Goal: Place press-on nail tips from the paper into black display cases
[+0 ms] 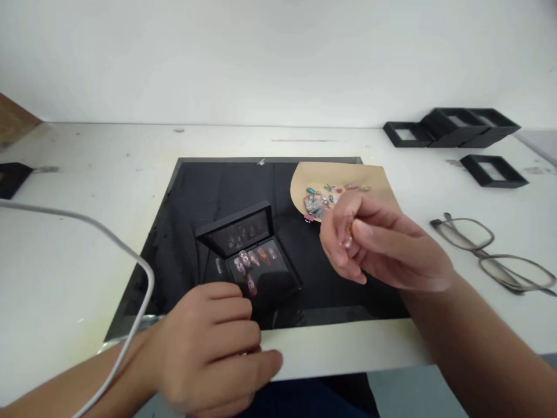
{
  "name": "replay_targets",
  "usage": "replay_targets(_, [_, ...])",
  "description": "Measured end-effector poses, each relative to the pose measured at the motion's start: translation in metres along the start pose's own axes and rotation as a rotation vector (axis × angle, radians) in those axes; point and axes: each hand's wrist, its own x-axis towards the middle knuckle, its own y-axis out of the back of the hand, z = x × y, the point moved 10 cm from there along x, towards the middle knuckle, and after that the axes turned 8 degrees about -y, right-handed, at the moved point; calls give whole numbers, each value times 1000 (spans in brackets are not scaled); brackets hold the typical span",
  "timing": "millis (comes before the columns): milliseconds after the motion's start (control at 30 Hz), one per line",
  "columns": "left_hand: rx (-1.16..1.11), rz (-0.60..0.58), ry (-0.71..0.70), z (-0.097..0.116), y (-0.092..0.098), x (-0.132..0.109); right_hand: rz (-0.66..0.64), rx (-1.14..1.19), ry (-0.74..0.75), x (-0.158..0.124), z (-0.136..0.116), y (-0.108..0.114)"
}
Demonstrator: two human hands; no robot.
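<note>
My right hand [383, 241] is raised over the right side of the black mat [174, 255]. It pinches a decorated press-on nail [347, 232] between thumb and fingers. My left hand [213, 348] is curled closed at the mat's front edge; what it holds, if anything, is hidden by the fingers. Just beyond it lies an open black case [278, 278] with a mirrored lid [237, 229]. Several decorated press-on nails [263, 255] lie inside the case. Behind my right hand, a tan sheet [339, 172] carries a pile of loose coloured nails [317, 202].
Eyeglasses [481, 253] lie on the white table [52, 278] at the right. Several black cases [456, 125] with windows stand at the back right, another black case [494, 171] nearer. A white cable [150, 278] crosses in front of my left forearm.
</note>
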Motion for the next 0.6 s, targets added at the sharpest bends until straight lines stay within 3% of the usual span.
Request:
replay_targets(233, [44, 299, 257, -25, 37, -10, -31, -58, 39, -2, 4, -17])
replay_targets(433, [202, 253, 191, -25, 32, -4, -149, -74, -125, 6, 31, -43])
replay_targets(600, [174, 222, 168, -25, 31, -2, -220, -28, -226, 8, 57, -55])
